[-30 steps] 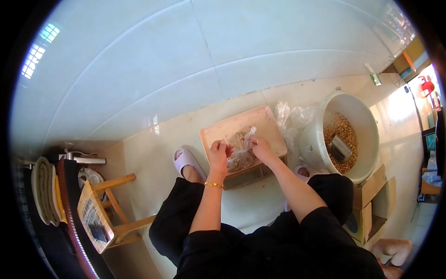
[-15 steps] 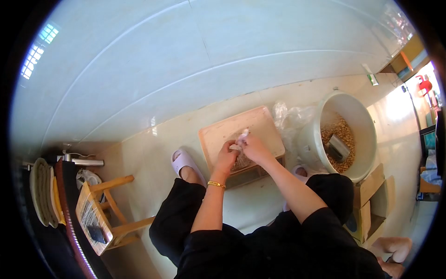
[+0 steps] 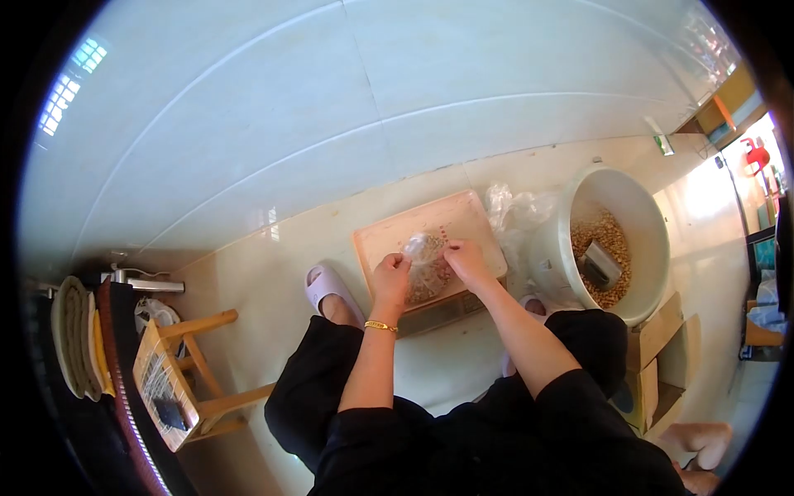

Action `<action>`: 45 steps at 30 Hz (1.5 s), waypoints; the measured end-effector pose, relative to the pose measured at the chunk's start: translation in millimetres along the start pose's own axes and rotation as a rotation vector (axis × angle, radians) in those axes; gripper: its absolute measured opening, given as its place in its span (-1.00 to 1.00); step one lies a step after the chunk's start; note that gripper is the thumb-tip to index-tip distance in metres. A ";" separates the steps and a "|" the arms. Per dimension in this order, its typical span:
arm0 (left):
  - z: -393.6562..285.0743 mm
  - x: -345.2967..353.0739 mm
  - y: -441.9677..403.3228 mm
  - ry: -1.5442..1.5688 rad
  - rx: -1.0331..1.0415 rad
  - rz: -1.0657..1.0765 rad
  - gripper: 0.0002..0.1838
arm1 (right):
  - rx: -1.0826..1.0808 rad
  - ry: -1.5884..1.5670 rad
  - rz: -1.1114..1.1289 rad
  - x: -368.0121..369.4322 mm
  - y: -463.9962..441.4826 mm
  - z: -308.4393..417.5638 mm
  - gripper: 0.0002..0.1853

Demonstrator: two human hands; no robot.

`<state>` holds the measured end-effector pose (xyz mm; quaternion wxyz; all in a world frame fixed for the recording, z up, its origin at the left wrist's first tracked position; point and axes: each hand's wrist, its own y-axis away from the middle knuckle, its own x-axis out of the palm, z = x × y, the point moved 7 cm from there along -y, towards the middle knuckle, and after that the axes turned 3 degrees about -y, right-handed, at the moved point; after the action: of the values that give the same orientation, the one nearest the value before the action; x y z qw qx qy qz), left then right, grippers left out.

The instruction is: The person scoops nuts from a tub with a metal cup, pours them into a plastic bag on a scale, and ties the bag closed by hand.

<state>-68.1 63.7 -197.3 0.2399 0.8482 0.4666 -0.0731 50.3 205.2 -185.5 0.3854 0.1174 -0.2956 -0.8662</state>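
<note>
A clear plastic bag [image 3: 423, 263] with small light brown pieces inside lies on a pale pink tray [image 3: 376, 236] in front of me. My left hand [image 3: 391, 279] pinches the bag's left side near its mouth. On the other side, my right hand [image 3: 468, 263] has its fingers closed at the bag's right edge. The mouth of the bag is spread between the two hands. Some reddish specks show on or through the plastic; I cannot make out what they are.
To the right stands a large pale bucket [image 3: 566, 240] of small brown pieces with a metal scoop [image 3: 601, 264] in it. Crumpled clear plastic [image 3: 521, 207] lies beside it. An open cardboard box [image 3: 662, 347] is near my right knee; a wooden stool [image 3: 203, 364] is at left. Someone's bare limb [image 3: 699, 442] shows lower right.
My hands have moved apart from close together over the tray. The bag's gathered top is now spread wide between them.
</note>
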 end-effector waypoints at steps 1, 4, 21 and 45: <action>-3.1 -2.0 1.7 0.000 -0.003 0.000 -0.83 | 0.003 0.001 0.000 1.3 4.6 -1.1 -0.87; -25.3 4.4 11.1 0.177 -0.071 0.150 -0.84 | -0.578 0.600 0.014 17.5 21.6 27.3 -0.88; -29.4 5.6 16.7 0.474 -0.170 0.147 -0.82 | -0.801 0.594 -0.129 29.5 0.9 2.9 -0.88; -44.7 7.7 15.6 -0.235 0.265 0.116 -0.70 | -0.478 0.704 0.132 39.8 0.6 2.3 -0.76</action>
<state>-55.4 83.7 -155.6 0.1828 0.8834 0.3720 -0.2187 22.8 176.6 -182.4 0.5339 0.2939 0.0558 -0.7909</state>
